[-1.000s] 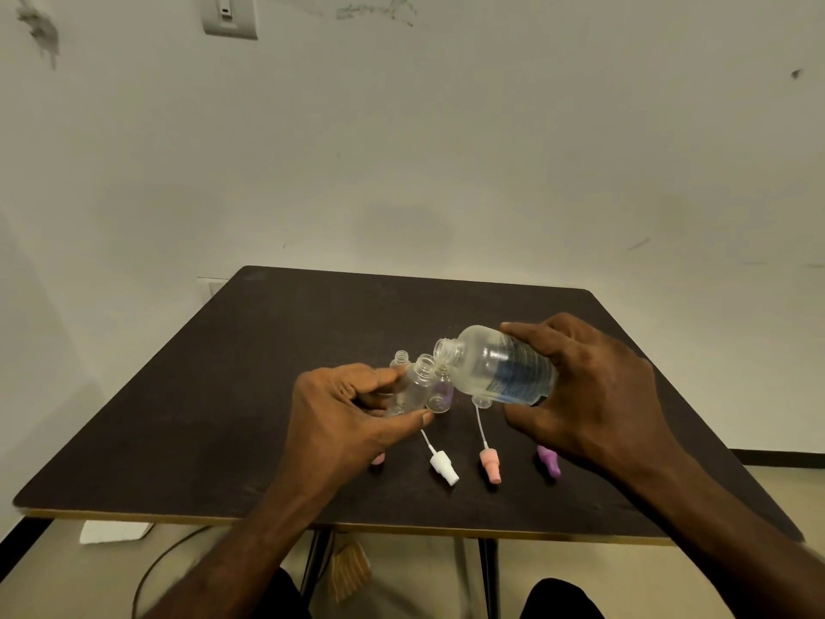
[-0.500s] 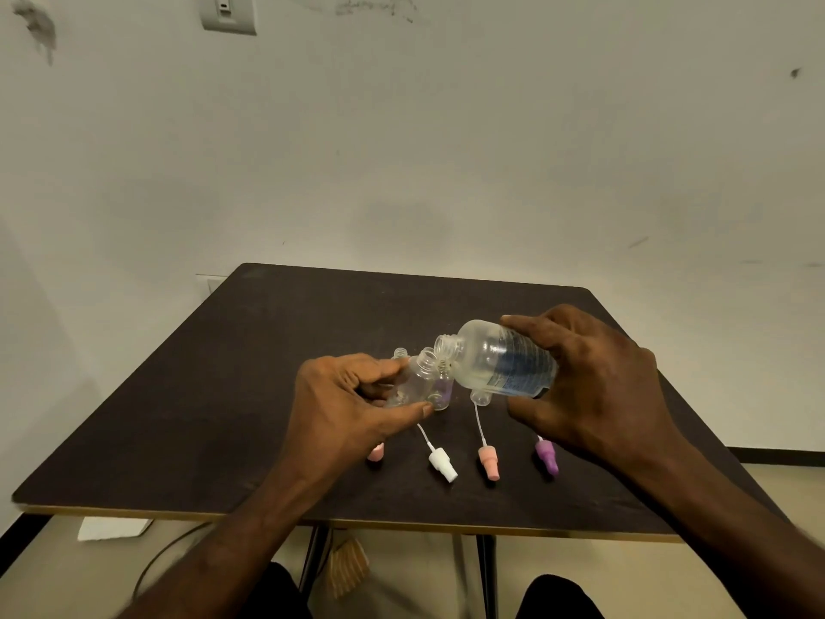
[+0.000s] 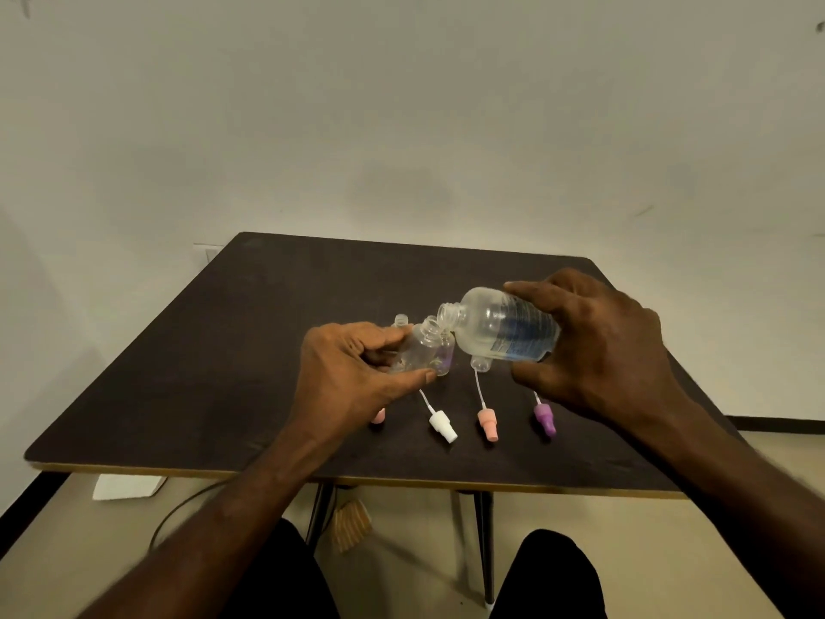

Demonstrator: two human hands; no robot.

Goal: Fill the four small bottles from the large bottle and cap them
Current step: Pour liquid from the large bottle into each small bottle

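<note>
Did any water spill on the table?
No spill shows on the dark table. The large bottle is tipped over the small bottle the left hand holds. The spray caps lying flat, like the white one, just await fitting.

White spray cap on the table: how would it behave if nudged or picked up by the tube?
The white spray cap lies on its side on the table, and its body looks round, so a nudge would probably roll or pivot it. It is small plastic, likely very light. The thin dip tube looks slightly curved, so it would probably flex if gripped there; holding the cap body seems safer.
</note>
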